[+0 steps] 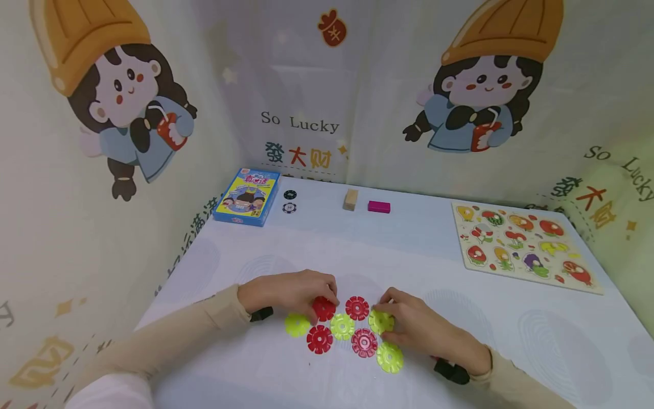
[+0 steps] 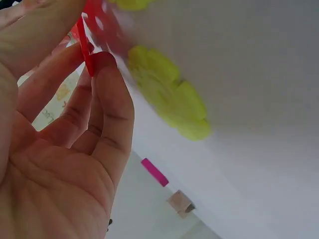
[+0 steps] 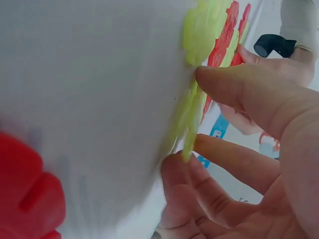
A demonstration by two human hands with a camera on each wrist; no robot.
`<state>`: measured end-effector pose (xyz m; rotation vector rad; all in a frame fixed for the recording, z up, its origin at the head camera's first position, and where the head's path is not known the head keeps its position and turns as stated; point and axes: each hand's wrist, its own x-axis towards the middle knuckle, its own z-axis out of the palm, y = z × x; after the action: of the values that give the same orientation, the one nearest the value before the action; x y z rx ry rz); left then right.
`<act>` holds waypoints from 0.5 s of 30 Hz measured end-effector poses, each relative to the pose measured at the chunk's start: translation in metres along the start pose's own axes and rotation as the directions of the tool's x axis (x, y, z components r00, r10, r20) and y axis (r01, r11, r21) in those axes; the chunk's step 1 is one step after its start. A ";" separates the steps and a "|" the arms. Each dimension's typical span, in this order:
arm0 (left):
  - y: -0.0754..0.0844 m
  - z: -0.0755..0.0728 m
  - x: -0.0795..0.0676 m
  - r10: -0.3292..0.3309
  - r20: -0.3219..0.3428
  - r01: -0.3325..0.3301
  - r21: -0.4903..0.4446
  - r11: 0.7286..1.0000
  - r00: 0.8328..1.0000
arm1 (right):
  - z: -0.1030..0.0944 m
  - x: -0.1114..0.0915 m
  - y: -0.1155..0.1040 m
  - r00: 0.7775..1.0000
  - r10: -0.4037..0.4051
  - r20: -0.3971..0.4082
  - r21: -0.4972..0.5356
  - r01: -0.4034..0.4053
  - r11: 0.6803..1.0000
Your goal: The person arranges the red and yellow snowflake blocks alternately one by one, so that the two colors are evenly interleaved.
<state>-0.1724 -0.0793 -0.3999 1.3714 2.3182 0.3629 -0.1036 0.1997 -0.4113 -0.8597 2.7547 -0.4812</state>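
Several notched plastic discs, red and yellow-green, form a zigzag cluster on the table. My left hand [image 1: 301, 292] pinches a red disc [image 1: 324, 308] by its edge; in the left wrist view this red disc [image 2: 84, 47] stands nearly edge-on between thumb and fingers. Beside that hand lies a yellow-green disc [image 1: 297, 325]. On the right of the cluster, my right hand [image 1: 411, 321] holds a yellow-green disc [image 1: 381, 321] between thumb and fingers, and this disc [image 3: 191, 122] looks tilted in the right wrist view. Between the hands are a red disc [image 1: 357, 308] and a yellow-green disc [image 1: 342, 326].
At the back left lies a blue-and-yellow box [image 1: 247, 196], with a black chip [image 1: 290, 195] and a white-and-black chip [image 1: 289, 208] beside it. Behind the discs are a wooden block [image 1: 351, 200] and a magenta block [image 1: 379, 207]. A fruit puzzle board [image 1: 526, 247] occupies the right.
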 end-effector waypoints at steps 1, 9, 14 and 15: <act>0.000 0.000 0.001 -0.002 -0.003 0.002 0.020 1.000 1.000 | 0.000 0.001 0.000 1.000 0.001 0.000 0.008 -0.001 1.000; 0.001 -0.011 0.010 -0.034 -0.062 0.047 0.211 0.976 0.997 | 0.001 0.004 0.002 0.999 0.039 -0.005 0.042 -0.039 0.998; -0.026 -0.029 0.011 -0.123 -0.172 0.150 0.154 0.977 0.977 | 0.003 0.004 0.005 0.999 0.026 -0.027 0.035 -0.026 0.999; -0.036 -0.032 0.010 -0.159 -0.197 0.186 0.127 0.974 0.967 | 0.002 0.004 0.005 0.999 0.023 -0.031 0.035 -0.022 0.999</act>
<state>-0.2194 -0.0883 -0.3892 1.2327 2.6424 0.2837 -0.1092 0.2006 -0.4159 -0.8184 2.7725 -0.5408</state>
